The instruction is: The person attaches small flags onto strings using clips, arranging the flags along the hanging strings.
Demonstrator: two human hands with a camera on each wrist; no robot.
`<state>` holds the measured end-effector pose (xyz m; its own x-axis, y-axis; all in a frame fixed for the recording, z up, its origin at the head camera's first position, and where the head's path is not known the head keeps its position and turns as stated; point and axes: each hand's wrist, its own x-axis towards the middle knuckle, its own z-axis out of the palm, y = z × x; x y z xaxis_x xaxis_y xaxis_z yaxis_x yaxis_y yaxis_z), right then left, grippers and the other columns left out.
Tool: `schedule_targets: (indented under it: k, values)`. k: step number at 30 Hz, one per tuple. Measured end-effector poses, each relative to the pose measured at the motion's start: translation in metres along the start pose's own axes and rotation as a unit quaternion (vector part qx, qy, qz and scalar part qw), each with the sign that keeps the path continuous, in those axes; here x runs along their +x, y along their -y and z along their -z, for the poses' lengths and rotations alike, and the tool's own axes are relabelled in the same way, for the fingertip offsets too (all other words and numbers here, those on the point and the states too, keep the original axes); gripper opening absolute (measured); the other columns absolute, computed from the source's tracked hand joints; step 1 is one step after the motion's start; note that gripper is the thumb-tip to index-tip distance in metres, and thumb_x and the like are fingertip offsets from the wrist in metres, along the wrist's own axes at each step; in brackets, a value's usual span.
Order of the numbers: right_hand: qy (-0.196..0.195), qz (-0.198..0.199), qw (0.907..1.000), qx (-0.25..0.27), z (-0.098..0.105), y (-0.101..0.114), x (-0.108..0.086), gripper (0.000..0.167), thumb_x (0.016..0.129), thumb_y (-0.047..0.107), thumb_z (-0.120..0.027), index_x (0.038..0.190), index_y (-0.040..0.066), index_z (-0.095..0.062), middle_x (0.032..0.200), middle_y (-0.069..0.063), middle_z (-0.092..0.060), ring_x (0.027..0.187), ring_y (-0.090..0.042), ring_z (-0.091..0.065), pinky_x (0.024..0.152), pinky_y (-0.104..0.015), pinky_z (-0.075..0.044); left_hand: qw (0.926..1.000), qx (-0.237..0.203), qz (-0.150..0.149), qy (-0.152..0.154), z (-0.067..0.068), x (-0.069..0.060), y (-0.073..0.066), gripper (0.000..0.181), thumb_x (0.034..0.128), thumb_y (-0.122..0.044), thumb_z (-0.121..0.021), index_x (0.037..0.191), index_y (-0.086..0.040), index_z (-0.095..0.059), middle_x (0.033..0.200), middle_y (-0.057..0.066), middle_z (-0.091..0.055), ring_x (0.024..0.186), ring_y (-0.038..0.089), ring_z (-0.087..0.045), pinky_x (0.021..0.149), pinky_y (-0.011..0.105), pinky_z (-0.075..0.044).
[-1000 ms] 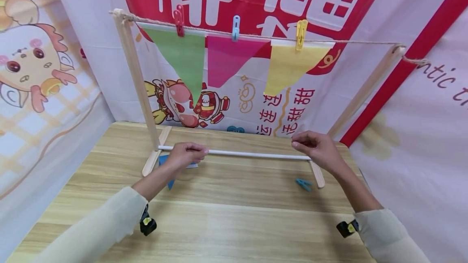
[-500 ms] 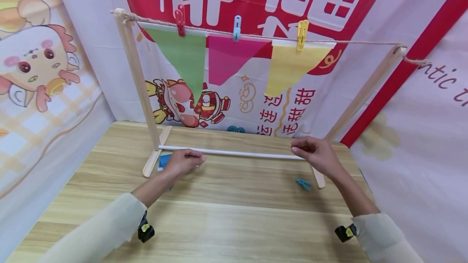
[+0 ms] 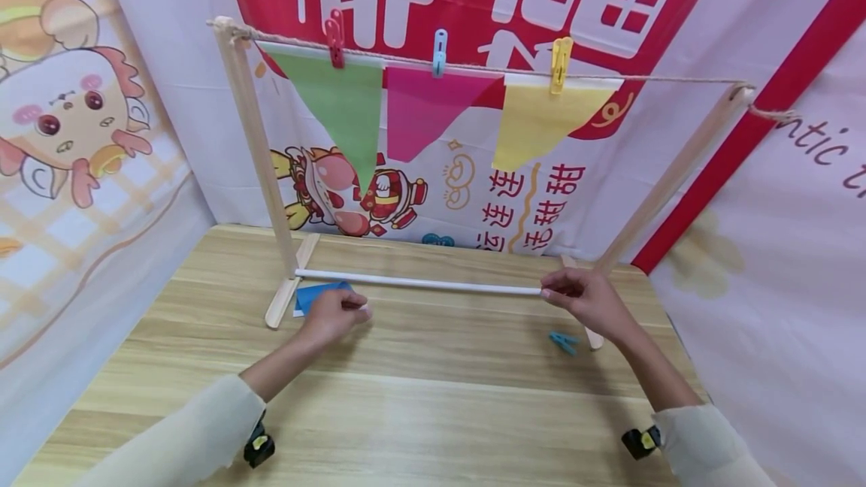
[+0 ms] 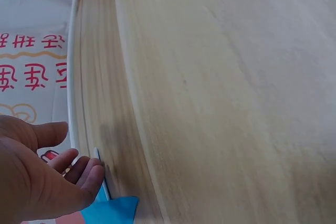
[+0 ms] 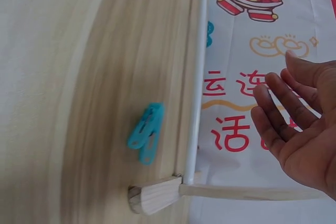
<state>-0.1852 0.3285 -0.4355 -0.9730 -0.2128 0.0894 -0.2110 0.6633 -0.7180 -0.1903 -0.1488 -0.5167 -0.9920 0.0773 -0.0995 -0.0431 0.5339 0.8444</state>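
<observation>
My left hand (image 3: 331, 316) hovers over the blue paper pennant (image 3: 311, 297), partly covering it in the head view. Seen from the left wrist, its fingers are loosely bent, the thumb stands apart, and nothing is between them; the pennant (image 4: 116, 211) lies below the hand. My right hand (image 3: 590, 303) is raised near the right end of the white rod (image 3: 433, 285), with relaxed fingers and no object in them. A teal clothespin (image 5: 146, 132) lies on the table close to it. Whether the left fingertips touch the pennant I cannot tell.
A wooden frame with a left post (image 3: 260, 164) and a right post (image 3: 670, 183) carries a twine line (image 3: 663, 79). Green (image 3: 341, 107), magenta (image 3: 429, 107) and yellow (image 3: 541, 122) pennants hang from it by red, light blue and yellow clothespins. Printed cloth stands behind.
My left hand has moved down and slightly left, toward the blue pennant. The right hand has lowered a little. The hanging pennants sway slightly; the clothespin on the table stays put.
</observation>
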Motion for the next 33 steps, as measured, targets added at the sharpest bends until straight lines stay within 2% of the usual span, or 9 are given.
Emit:
schedule_targets:
  k: [4,6,9,12,18,21,26,29,33]
  values:
    - [0.019,-0.002,0.9996,-0.018,-0.002,-0.007,-0.003,0.027,0.106,0.022,-0.083,0.125,0.002,-0.080,0.109,-0.012,-0.084,0.092,-0.016,-0.074,0.078,-0.022,-0.063,0.9972,0.026,-0.071,-0.005,0.001,-0.003,0.017,0.025,0.0976,-0.013,-0.083,0.117,0.003,-0.082,0.106,0.016,-0.083,0.097,0.023,-0.078,0.085,0.037,-0.067]
    - [0.024,-0.011,0.9992,-0.031,-0.002,-0.010,-0.005,0.026,0.106,0.023,-0.082,0.124,0.004,-0.081,0.109,-0.010,-0.084,0.093,-0.016,-0.073,0.078,-0.022,-0.062,0.9944,0.049,-0.093,-0.008,0.001,-0.008,0.019,0.025,0.0977,-0.011,-0.082,0.117,0.004,-0.082,0.107,0.016,-0.084,0.098,0.024,-0.078,0.085,0.040,-0.068]
    - [0.032,-0.024,0.9980,-0.048,-0.004,-0.015,-0.007,0.027,0.106,0.024,-0.082,0.124,0.003,-0.080,0.109,-0.009,-0.083,0.093,-0.017,-0.071,0.078,-0.023,-0.061,0.9921,0.082,-0.094,-0.008,0.004,-0.021,0.008,0.026,0.0968,-0.007,-0.081,0.119,0.007,-0.082,0.113,0.019,-0.084,0.107,0.030,-0.079,0.095,0.050,-0.068]
    - [0.044,-0.038,0.9965,-0.060,-0.004,-0.019,-0.010,0.028,0.106,0.021,-0.081,0.125,0.001,-0.080,0.109,-0.010,-0.083,0.094,-0.018,-0.071,0.077,-0.023,-0.060,0.9913,0.105,-0.079,0.002,0.006,-0.032,-0.002,0.019,0.0960,-0.002,-0.080,0.112,0.007,-0.081,0.108,0.019,-0.080,0.106,0.034,-0.074,0.097,0.054,-0.064]
    - [0.079,-0.042,0.9928,-0.079,-0.004,-0.031,-0.020,0.025,0.103,0.015,-0.084,0.121,-0.002,-0.080,0.110,-0.013,-0.083,0.099,-0.022,-0.076,0.079,-0.024,-0.061,0.9835,0.160,-0.083,-0.014,0.007,-0.040,0.002,0.022,0.0952,-0.002,-0.079,0.114,0.010,-0.078,0.115,0.023,-0.076,0.119,0.041,-0.070,0.107,0.062,-0.058]
    - [0.084,-0.039,0.9916,-0.090,-0.003,-0.037,-0.024,0.027,0.101,0.016,-0.086,0.118,-0.003,-0.081,0.109,-0.014,-0.083,0.099,-0.023,-0.077,0.080,-0.026,-0.062,0.9793,0.182,-0.085,-0.017,0.007,-0.039,0.006,0.009,0.0988,-0.005,-0.077,0.095,0.002,-0.072,0.107,0.020,-0.070,0.113,0.041,-0.065,0.100,0.061,-0.055]
    - [0.087,-0.068,0.9885,-0.104,-0.004,-0.045,-0.029,0.033,0.099,0.022,-0.089,0.120,-0.001,-0.080,0.113,-0.015,-0.081,0.105,-0.027,-0.075,0.091,-0.044,-0.067,0.9649,0.233,-0.116,-0.039,0.011,-0.037,0.013,0.025,0.1002,-0.004,-0.075,0.082,-0.010,-0.058,0.099,0.016,-0.064,0.098,0.037,-0.060,0.088,0.056,-0.053]
    - [0.088,-0.080,0.9864,-0.113,-0.004,-0.047,-0.031,0.037,0.096,0.024,-0.092,0.122,0.000,-0.079,0.117,-0.018,-0.080,0.108,-0.031,-0.075,0.096,-0.054,-0.066,0.9523,0.269,-0.133,-0.056,0.014,-0.034,0.018,0.016,0.0985,-0.003,-0.075,0.086,-0.006,-0.065,0.104,0.022,-0.069,0.097,0.042,-0.063,0.089,0.059,-0.054]
    - [0.091,-0.091,0.9822,-0.137,-0.003,-0.050,-0.031,0.046,0.090,0.027,-0.097,0.123,0.001,-0.079,0.115,-0.017,-0.080,0.105,-0.031,-0.072,0.093,-0.051,-0.064,0.9378,0.310,-0.144,-0.061,0.020,-0.031,0.019,0.004,0.0966,-0.001,-0.075,0.097,0.002,-0.074,0.107,0.026,-0.073,0.098,0.045,-0.064,0.090,0.060,-0.055]
